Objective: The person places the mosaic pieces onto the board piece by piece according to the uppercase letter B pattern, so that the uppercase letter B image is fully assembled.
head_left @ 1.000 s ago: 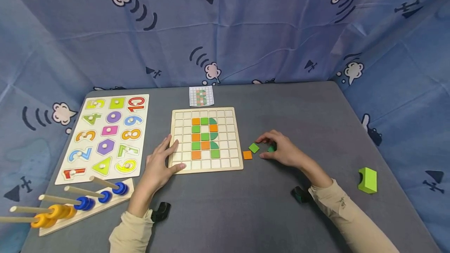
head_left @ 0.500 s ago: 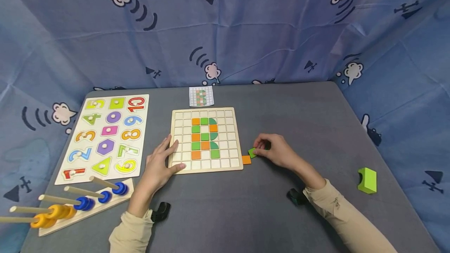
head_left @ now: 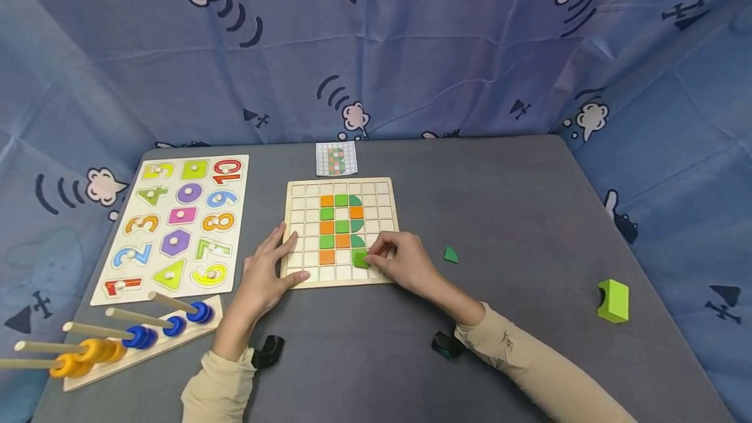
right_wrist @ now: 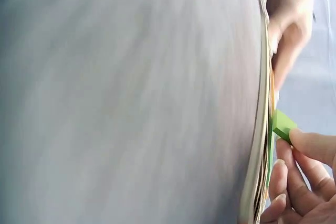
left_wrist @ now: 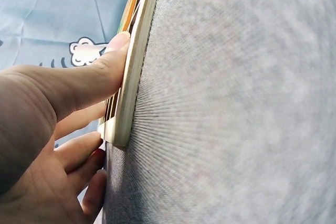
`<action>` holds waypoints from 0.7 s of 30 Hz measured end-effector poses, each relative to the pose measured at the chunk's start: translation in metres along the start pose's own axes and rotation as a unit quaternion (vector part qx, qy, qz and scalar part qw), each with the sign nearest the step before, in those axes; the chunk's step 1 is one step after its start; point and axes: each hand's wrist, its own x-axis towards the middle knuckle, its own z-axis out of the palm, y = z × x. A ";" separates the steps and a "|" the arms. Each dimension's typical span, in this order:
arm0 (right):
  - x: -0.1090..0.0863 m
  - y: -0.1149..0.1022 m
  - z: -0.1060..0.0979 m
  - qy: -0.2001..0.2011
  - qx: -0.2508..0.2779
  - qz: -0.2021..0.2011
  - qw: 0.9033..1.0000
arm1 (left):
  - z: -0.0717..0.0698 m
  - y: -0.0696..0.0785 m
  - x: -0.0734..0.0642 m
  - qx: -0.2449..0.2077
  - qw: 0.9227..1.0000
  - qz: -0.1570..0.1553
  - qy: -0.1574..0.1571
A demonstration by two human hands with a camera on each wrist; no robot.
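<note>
A square wooden grid board (head_left: 382, 204) lies mid-table, with orange and green squares and dark green quarter rounds set in its cells. My right hand (head_left: 407, 264) pinches a green square tile (head_left: 360, 260) between thumb and fingers, over the lower right of the pattern. In the right wrist view the same green tile (right_wrist: 283, 124) is tilted, close over the board's face. With fingers spread, my left hand (head_left: 262, 274) rests at the board's lower left corner; its thumb (left_wrist: 113, 61) lies on the frame. The spot where an orange tile lay is hidden behind my right hand.
A dark green quarter-round piece (head_left: 450, 254) lies right of the board. Behind the board is a small pattern card (head_left: 336, 158). A number puzzle (head_left: 170, 230) and a peg stacker with rings (head_left: 147, 351) stand left; a lime green block (head_left: 613, 301) sits far right.
My right hand let the dark green piece be, took up the green square tile beside the board and carried it left over the board. The left hand has stayed at the corner.
</note>
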 end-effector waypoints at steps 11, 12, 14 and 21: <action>0.014 -0.028 0.042 -0.056 -0.022 -0.029 0.998 | 0.000 0.000 0.000 0.010 1.000 0.002 0.002; 0.015 -0.030 0.043 -0.056 -0.037 -0.031 0.997 | 0.000 0.000 0.001 0.011 1.000 0.002 0.001; 0.016 -0.032 0.044 -0.054 -0.067 -0.037 0.996 | 0.000 0.000 0.001 0.010 1.000 -0.001 -0.001; 0.014 -0.033 0.045 -0.045 -0.115 -0.060 0.991 | -0.001 0.001 0.000 0.011 1.000 -0.002 -0.002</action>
